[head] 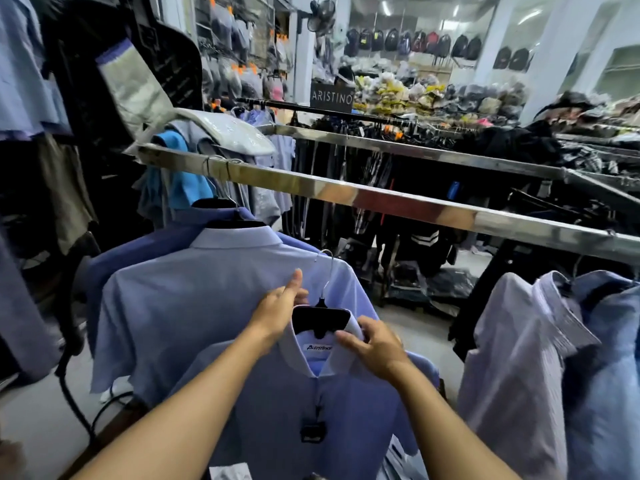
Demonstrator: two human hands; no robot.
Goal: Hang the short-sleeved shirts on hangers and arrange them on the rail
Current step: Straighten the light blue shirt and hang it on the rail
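Blue short-sleeved shirt (311, 403) sits on a black hanger (320, 320), held up below the steel rail (381, 199), its wire hook free of the bar. The left hand (277, 310) grips the collar's left side, fingers hidden behind it; the right hand (375, 348) pinches the collar's right edge. 2 hung shirts (194, 299) crowd behind; the held shirt's hem is cut off below.

Bright ceiling strip lights (530, 15) wash the back of the shop pale, while the near left corner sits dim and shadowed. Glare streaks run along the steel rail (381, 199). The wide lens bends that rail and stretches the edges; the shirts at the right (554, 358) and left margins smear with blur.
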